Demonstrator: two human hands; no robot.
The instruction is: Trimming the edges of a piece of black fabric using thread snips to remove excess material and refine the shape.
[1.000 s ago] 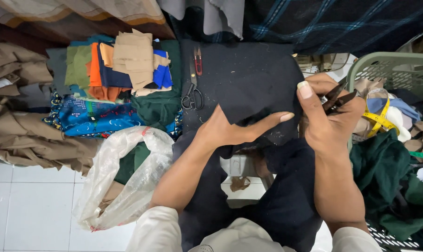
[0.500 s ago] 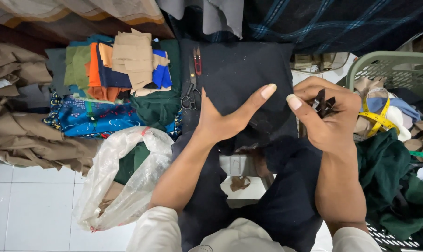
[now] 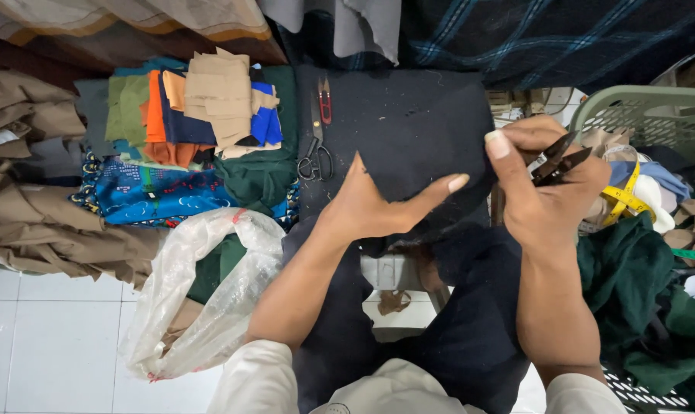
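Black cloth (image 3: 409, 146) lies spread over the worktop and falls into the person's lap. On its near part the left hand (image 3: 378, 207) presses flat, fingers wide. The right hand (image 3: 543, 192) pinches the cloth's right edge and grips small thread snips (image 3: 560, 159). Farther off, black-handled scissors (image 3: 317, 149) rest on the cloth, beside folded cloth scraps (image 3: 209, 100); a green basket (image 3: 631, 115) stands to the right.
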